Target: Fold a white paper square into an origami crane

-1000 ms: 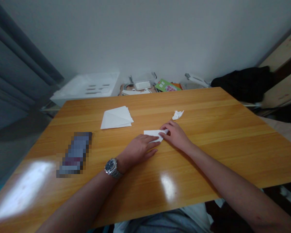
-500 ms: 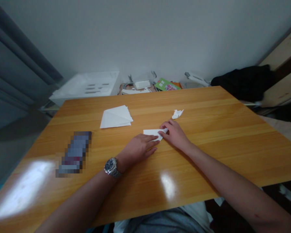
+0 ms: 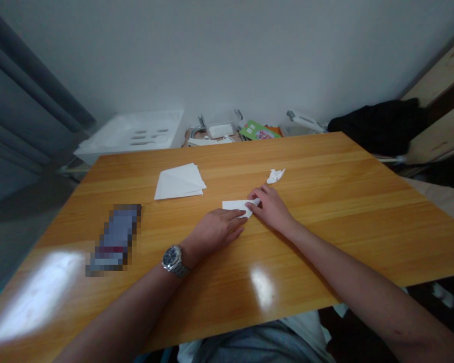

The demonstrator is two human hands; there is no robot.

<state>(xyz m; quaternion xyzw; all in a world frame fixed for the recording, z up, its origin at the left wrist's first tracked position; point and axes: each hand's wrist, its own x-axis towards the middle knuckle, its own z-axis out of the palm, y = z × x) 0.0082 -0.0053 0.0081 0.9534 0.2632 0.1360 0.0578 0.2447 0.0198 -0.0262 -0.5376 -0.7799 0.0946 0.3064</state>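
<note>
A small folded white paper point(image 3: 235, 204) lies on the wooden table point(image 3: 325, 212). My left hand point(image 3: 215, 230), with a watch on its wrist, lies flat with its fingers stretched out, the fingertips pressing the paper's near edge. My right hand point(image 3: 271, 207) has its fingers curled and pinches the paper's right end against the table. A little beyond my right hand sits a small crumpled white scrap point(image 3: 275, 176).
A stack of folded white sheets point(image 3: 179, 182) lies at the back left of the table. A blurred-out flat object point(image 3: 114, 238) rests at the left. Behind the table are a white tray point(image 3: 136, 132), a green booklet point(image 3: 258, 131) and dark cloth point(image 3: 378, 128).
</note>
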